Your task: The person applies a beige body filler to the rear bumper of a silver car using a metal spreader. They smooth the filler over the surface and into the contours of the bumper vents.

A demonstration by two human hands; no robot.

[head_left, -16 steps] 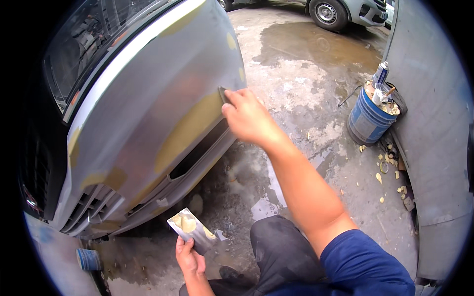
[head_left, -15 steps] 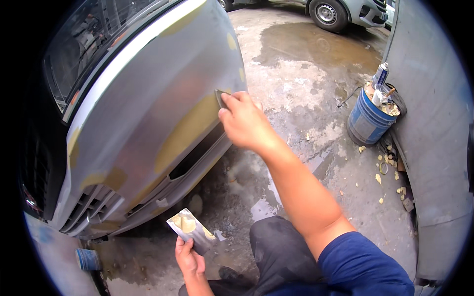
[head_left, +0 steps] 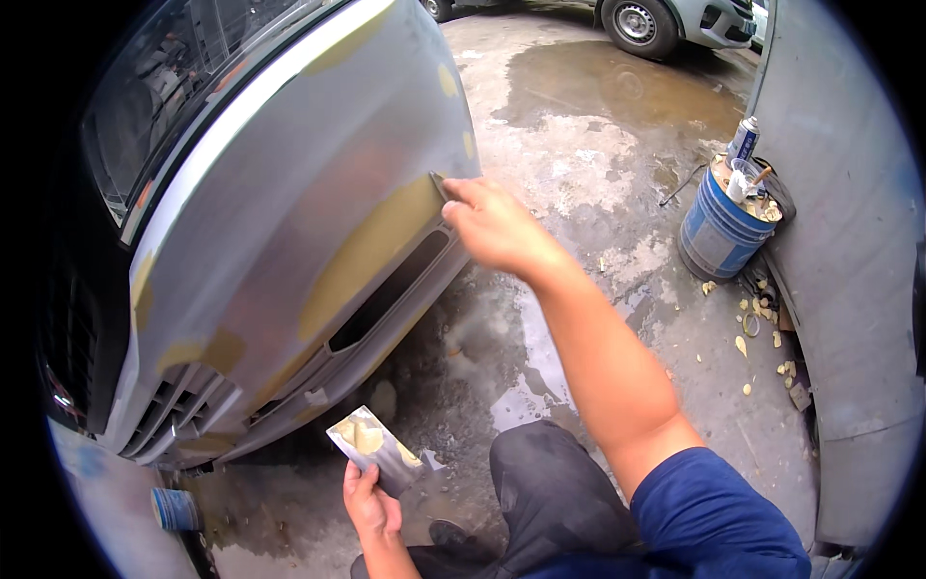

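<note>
A grey car bumper fills the left side, with a long patch of yellow filler above its slot-shaped opening. My right hand pinches a thin dark putty scraper; its edge rests at the upper right end of that patch. Lower down, my left hand grips a flat grey rectangular plate from below, thumb on top. Dabs of yellow filler lie on the plate's upper face. The plate is apart from the bumper.
A blue drum stands at the right, carrying a spray can, a cup and scraps. Beside it leans a grey panel. Filler scraps litter the wet floor. A small blue tin sits lower left. Another vehicle is parked far off.
My right hand has moved slightly to the right with the scraper, along the filler patch toward the bumper's edge. My left hand and the plate have stayed almost still.
</note>
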